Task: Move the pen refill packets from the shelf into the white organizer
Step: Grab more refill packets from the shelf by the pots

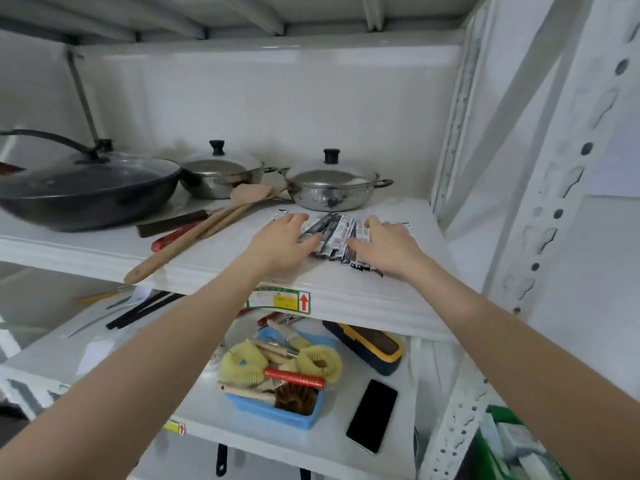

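Note:
A loose pile of pen refill packets (334, 233), black and white, lies on the white shelf (214, 268) in front of a steel pot. My left hand (282, 242) rests flat on the pile's left side, fingers spread over some packets. My right hand (386, 245) presses on the pile's right side, thumb pointing toward the middle. Both hands touch the packets from opposite sides; the pile still lies on the shelf. No white organizer is in view.
Behind the packets stand two lidded steel pots (334, 187) (221, 174) and a black wok (83, 192). Wooden spatulas (207, 230) lie to the left. On the lower shelf are a blue basket of brushes (277, 410), a phone (372, 415) and a yellow-rimmed case (367, 344).

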